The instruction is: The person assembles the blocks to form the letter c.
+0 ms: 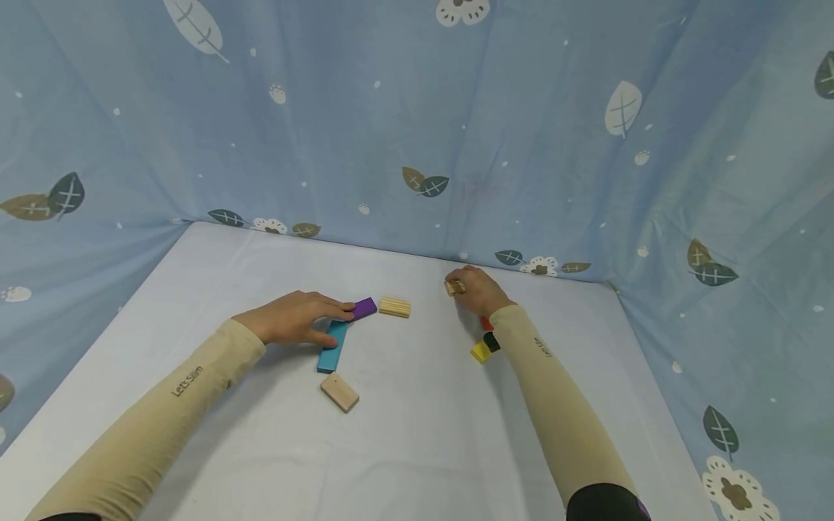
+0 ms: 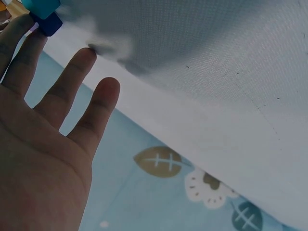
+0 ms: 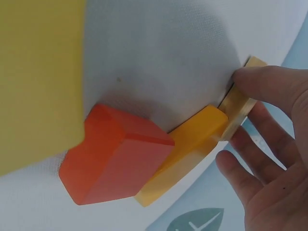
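My left hand (image 1: pixel 296 317) lies over a blue block (image 1: pixel 331 351) and a purple block (image 1: pixel 363 309), its thumb touching the blue one and fingertips at the purple one. Its fingers look spread and fairly straight in the left wrist view, where the teal-blue block (image 2: pixel 42 6) shows at the top corner. On the right, my hand (image 1: pixel 481 291) pinches a small wooden block (image 3: pixel 239 108) between thumb and fingers. A yellow-orange block (image 3: pixel 185 151) meets that wooden block in the right wrist view, with a red block (image 3: pixel 127 159) beside it. From the head view, the right hand hides the yellow-orange block.
A ribbed wooden block (image 1: pixel 394 307) lies right of the purple one. Below the blue block sits a plain wooden block (image 1: pixel 339 392). Black (image 1: pixel 491 341) and yellow (image 1: pixel 481 352) blocks stand by the right forearm. A patterned blue curtain (image 1: pixel 365 130) borders the white tabletop (image 1: pixel 404 441).
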`<state>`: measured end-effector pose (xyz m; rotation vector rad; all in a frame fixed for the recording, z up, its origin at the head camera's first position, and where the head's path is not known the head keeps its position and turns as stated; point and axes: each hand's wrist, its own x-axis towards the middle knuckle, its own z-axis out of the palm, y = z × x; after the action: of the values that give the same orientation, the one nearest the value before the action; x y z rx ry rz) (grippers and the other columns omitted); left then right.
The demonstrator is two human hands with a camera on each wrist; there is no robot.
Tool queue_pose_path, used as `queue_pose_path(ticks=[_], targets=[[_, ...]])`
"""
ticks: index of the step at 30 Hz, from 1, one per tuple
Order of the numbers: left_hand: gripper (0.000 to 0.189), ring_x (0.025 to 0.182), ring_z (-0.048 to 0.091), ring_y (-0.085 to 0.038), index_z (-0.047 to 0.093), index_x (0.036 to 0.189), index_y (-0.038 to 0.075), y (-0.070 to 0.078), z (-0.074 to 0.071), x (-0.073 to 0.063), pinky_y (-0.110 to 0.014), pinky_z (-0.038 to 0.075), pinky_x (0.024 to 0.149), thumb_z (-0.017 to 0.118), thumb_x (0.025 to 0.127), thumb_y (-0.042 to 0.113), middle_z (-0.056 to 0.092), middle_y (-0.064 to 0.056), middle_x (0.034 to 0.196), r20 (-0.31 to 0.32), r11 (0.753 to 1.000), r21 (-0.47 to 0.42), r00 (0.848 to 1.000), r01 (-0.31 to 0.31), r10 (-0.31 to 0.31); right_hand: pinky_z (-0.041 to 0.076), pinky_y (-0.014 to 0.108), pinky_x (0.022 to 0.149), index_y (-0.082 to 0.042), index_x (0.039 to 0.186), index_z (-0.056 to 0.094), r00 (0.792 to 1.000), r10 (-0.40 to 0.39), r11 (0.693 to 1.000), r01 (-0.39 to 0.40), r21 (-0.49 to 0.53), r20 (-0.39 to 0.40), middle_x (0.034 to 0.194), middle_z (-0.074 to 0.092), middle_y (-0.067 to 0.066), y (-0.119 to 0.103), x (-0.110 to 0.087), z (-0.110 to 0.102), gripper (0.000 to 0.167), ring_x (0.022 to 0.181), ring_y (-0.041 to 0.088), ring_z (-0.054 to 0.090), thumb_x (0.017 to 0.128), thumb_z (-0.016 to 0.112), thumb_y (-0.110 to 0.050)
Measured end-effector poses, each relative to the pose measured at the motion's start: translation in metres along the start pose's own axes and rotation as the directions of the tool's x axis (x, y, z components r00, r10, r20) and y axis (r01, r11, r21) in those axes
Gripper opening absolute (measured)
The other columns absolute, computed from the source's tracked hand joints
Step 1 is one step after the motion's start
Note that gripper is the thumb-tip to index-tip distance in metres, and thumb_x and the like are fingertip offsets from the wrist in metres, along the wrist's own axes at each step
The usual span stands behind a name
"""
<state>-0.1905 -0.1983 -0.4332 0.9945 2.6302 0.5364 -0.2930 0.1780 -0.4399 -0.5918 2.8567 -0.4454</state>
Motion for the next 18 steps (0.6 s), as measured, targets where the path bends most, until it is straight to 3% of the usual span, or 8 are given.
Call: queue_pose_path(ticks=[12,18], targets=[[0.061,0.14,0.045,-0.035,0.06,0.143,0.012,0.001,-0.001,-0.001,-0.059,0.036,0.112,0.078,0.09,0.036,0.048,-0.002,0.155,-0.002,1.0,0.013,1.0,-0.005,0.005,0.047,0.041,0.105,-0.012,0.132,0.067,0.998,-0.028,0.999,0.027,-0.021,-0.055,0.128,0.064,0.009,-0.005,-0.001,-0.004,0.039,0.12,0.026,0.059,0.094,0.074,-0.009],[0.062,0.139,0.046,-0.035,0.06,0.143,0.012,0.0,0.0,0.0,-0.061,0.036,0.111,0.078,0.09,0.037,0.047,-0.001,0.155,-0.006,0.999,0.036,1.0,-0.015,0.015,0.05,0.039,0.102,-0.01,0.134,0.066,0.997,-0.074,0.997,0.074,0.004,-0.031,0.126,0.063,0.009,-0.014,-0.007,-0.005,0.041,0.116,0.025,0.061,0.094,0.074,-0.009]])
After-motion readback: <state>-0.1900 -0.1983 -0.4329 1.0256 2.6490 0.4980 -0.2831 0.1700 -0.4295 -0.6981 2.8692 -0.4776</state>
